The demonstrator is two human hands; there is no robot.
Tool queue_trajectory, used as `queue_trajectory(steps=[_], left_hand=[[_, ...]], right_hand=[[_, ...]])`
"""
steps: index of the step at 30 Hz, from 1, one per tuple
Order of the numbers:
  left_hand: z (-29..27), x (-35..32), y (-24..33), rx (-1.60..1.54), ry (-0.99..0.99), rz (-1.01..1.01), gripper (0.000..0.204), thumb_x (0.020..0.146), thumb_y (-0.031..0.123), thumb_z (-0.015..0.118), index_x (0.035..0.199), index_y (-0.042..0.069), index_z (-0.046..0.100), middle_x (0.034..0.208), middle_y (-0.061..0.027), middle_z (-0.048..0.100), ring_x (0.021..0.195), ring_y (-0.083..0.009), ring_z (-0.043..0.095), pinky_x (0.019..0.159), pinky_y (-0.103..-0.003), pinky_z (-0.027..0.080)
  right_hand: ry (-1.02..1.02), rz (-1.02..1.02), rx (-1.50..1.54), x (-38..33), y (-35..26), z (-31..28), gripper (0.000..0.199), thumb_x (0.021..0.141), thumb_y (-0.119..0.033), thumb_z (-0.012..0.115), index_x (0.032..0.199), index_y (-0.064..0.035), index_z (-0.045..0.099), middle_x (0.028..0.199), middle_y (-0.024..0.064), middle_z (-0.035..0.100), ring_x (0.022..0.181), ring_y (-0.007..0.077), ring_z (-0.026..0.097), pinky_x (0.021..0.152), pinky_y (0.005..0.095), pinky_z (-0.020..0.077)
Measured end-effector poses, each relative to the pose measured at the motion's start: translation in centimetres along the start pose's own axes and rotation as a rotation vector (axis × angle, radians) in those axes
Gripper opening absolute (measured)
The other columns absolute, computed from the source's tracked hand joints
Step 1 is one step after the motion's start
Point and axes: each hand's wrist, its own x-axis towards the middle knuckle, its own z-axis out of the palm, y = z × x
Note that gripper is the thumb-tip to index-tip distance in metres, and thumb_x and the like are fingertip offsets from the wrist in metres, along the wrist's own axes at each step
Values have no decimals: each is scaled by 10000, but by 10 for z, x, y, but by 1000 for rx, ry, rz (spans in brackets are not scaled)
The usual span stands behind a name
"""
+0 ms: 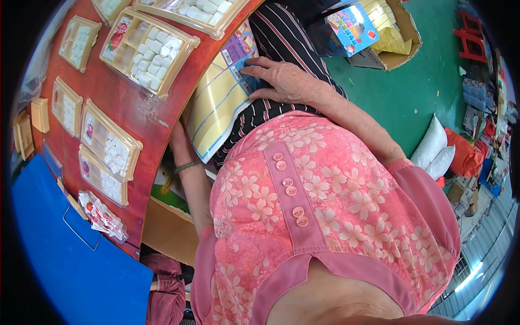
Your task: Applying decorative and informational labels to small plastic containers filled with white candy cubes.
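A flat printed carton (216, 111), yellow and blue with a shiny face, lies slanted across my lap against the table edge. My right hand (284, 81) rests on its far right part, fingers apart and stretched over the printed side. My left hand (177, 135) reaches down beside the carton at the table edge; its fingers are hidden behind the carton and table, and only the wrist and a braided green bracelet (188, 167) show. Close by on the red table sits a tan plastic tray (149, 51) with white marshmallow-like pieces in one compartment.
More such trays (111, 143) stand along the red table (146, 111). Small printed packets (101, 216) lie in a pile near a blue panel (70, 244). An open cardboard box (409, 32) with printed cartons is on the green floor, white sacks (433, 149) farther right.
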Motion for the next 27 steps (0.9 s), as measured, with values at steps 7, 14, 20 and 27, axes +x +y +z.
queue_trajectory(steps=[7, 14, 20, 27], left_hand=[[28, -68, -36, 376, -124, 446, 461, 820, 63, 707, 1245, 8, 536, 1111, -94, 628, 913, -205, 645, 755, -316, 539], [33, -76, -52, 230, -275, 360, 478, 819, 56, 710, 1258, 26, 523, 1142, -107, 621, 978, -197, 628, 842, -327, 511], [18, -81, -29, 97, -228, 482, 466, 820, 32, 715, 1252, 35, 540, 1210, -75, 578, 1101, -197, 548, 963, -356, 453], [11, -98, -26, 232, -257, 584, 466, 800, -31, 708, 1235, 25, 553, 1212, -71, 579, 1106, -174, 545, 1007, -324, 403]], right_hand=[[67, 216, 174, -2, -18, -37, 298, 853, -227, 683, 1031, 8, 643, 1020, 161, 642, 893, 292, 636, 762, 332, 503], [389, -49, 37, 20, -56, -43, 338, 810, -271, 724, 1025, -31, 624, 1038, 121, 606, 971, 297, 573, 831, 380, 458], [128, -199, -79, 17, -54, -16, 384, 785, -349, 725, 1081, -127, 623, 1182, 79, 560, 1096, 291, 512, 901, 427, 409], [-136, -144, -148, 18, -55, -5, 463, 794, -322, 711, 1192, -128, 575, 1295, 71, 515, 1194, 318, 474, 1030, 483, 356]])
